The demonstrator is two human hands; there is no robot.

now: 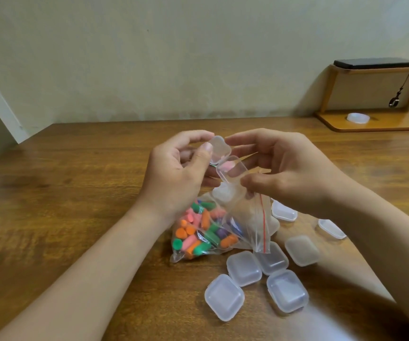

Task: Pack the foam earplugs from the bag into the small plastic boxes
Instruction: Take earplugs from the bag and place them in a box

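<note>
An open box (231,169), clear with something pink inside, is pinched by the fingers of the left hand (174,173) and right hand (284,168) above the bag (247,217) of multicoloured earplugs (191,237). Several closed boxes (244,268) are scattered on the brown wooden surface (75,193); a pale wall (174,57) stands behind.

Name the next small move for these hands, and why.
Probably fold the lid shut. The left hand and right hand hold the open box above the bag, and pink foam already seems to sit in it; the plug count is unclear.
</note>
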